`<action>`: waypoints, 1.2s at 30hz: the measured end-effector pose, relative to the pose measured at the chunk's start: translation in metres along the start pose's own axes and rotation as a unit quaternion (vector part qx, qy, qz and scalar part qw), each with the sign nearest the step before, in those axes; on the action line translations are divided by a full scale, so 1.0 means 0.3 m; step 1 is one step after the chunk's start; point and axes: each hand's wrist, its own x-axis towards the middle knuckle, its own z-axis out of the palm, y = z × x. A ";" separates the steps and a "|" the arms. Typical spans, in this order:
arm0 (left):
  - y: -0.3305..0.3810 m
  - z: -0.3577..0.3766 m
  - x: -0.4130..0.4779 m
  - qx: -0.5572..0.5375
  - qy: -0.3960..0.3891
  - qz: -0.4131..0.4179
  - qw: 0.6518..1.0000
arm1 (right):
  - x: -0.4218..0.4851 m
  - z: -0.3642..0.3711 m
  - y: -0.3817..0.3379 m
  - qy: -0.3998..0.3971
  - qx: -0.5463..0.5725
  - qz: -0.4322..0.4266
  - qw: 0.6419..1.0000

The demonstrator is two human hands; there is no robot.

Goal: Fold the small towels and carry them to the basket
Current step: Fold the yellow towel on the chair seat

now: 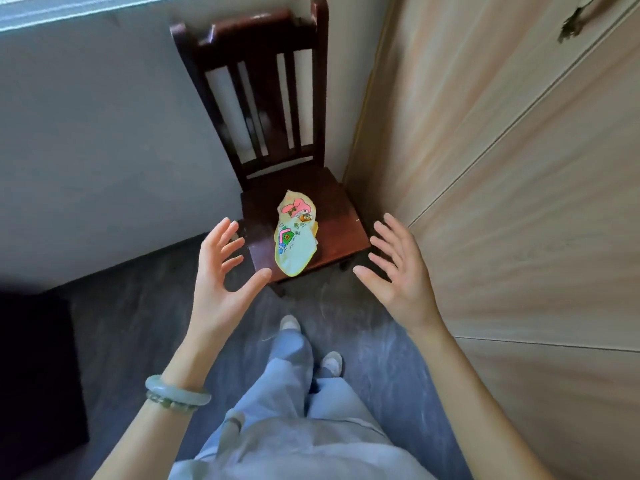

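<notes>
- small towels [295,233]: a little stack lying on the seat of a dark wooden chair [332,216], just above centre frame. top cloth is yellow-edged with a pink rabbit print at the upper end and a green house print lower down; its lower end reaches the seat's front edge. another yellow layer peeks out along the right side. exact count of cloths cannot be told.
- left hand [221,271]: left of centre frame, palm turned inward, fingers spread and gently curved, thumb pointing toward the chair. holds nothing; in the picture it sits beside the seat's front-left corner, apart from the towels.
- right hand [398,268]: right of centre frame, palm turned inward, fingers spread and nearly straight, holding nothing. it shows just right of the seat's front-right corner, clear of the towels.
- the towels lie between the two hands, slightly higher in frame.
- pale green bangle [177,393] on the left wrist, lower left of frame.
- chair stands in a corner: grey wall [97,150] across the upper left, light wood-grain panel [502,168] filling the right.
- lower centre: light blue trousers [291,382] and pale shoes on a dark grey floor [138,327].
- no basket in view.
</notes>
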 end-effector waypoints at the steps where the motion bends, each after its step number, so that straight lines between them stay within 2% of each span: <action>1: -0.007 0.003 0.018 0.005 0.006 -0.005 1.000 | 0.036 0.004 0.001 -0.012 -0.006 0.000 1.000; 9: -0.071 0.023 0.200 0.035 0.016 -0.043 0.998 | 0.291 0.042 0.028 -0.035 -0.060 0.007 0.998; 20: -0.253 0.092 0.428 0.108 -0.017 -0.099 0.989 | 0.557 0.118 0.126 -0.103 -0.145 0.035 0.983; 26: -0.553 0.196 0.474 0.152 -0.062 -0.169 0.972 | 0.719 0.157 0.367 -0.123 -0.218 0.057 0.966; 33: -0.946 0.346 0.462 0.252 -0.164 -0.186 0.935 | 0.850 0.200 0.752 -0.213 -0.317 0.071 0.922; 36: -1.063 0.404 0.452 0.293 -0.180 -0.209 0.915 | 0.880 0.211 0.890 -0.243 -0.345 0.090 0.902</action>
